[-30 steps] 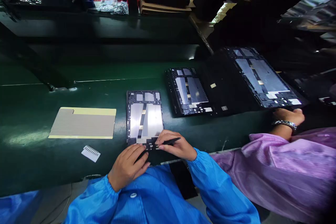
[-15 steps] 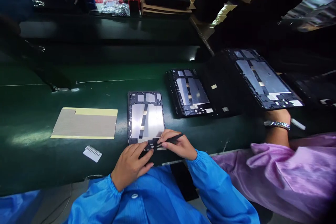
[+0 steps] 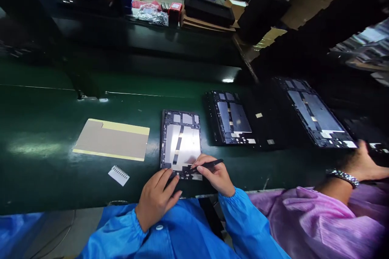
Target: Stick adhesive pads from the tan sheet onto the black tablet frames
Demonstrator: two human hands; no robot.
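An opened tablet (image 3: 188, 141), its metal back plate and dark flex cable showing, lies on the green bench in front of me. My left hand (image 3: 158, 194) rests with stretched fingers on the tablet's lower left edge. In my right hand (image 3: 214, 173) is a pair of black tweezers (image 3: 214, 164), pinched between thumb and fingers, tips at the tablet's lower part. What the tips touch is too small to make out. Left of the tablet lie a small white label sheet (image 3: 119, 175) and a larger sheet of grey strips with yellow borders (image 3: 114, 139).
To the right, a second opened tablet (image 3: 234, 119) lies on a dark stack, and a third (image 3: 317, 113) lies beyond it. A co-worker's hand (image 3: 363, 162) is at the third tablet's lower corner. A dark post (image 3: 71, 60) stands at the left; a black tray (image 3: 209, 10) is behind.
My view has shifted, so the bench scene sits further right. The co-worker's hand has moved from beneath the third tablet to its right corner. My hands remain at the same tablet.
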